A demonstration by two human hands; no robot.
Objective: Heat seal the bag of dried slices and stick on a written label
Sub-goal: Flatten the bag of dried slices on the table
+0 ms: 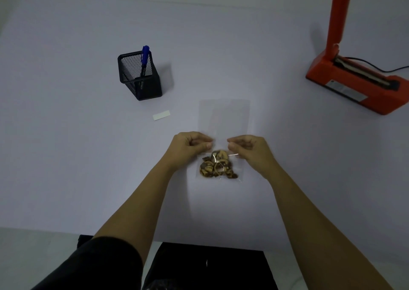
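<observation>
Black sleeve (95, 265) covers the left upper arm at the bottom edge, and both bare forearms reach forward over the pale counter (66, 157). Left hand (190, 143) and right hand (250, 145) meet at the middle of a clear bag (223, 117) that lies flat on the counter in front of the person. Each hand's fingers (208, 145) are curled and pinch the plastic just above the contents, one hand at each side, with a narrow gap between the two thumbs. Brown and tan dried slices (218, 164) sit bunched at the near end of the bag, between the two wrists, while the far end stretches away, flat and see-through; whether its mouth is open cannot be told.

Left of the bag, apart from it, lies a small white label (161, 115), slightly tilted. Beyond that stands a black mesh pen holder (139, 77) with a blue pen (145, 57) leaning upright inside. Far right, well apart from the bag, an orange heat sealer (354, 81) rests on the counter with its arm raised, and a black cable (387, 69) runs off behind it.
</observation>
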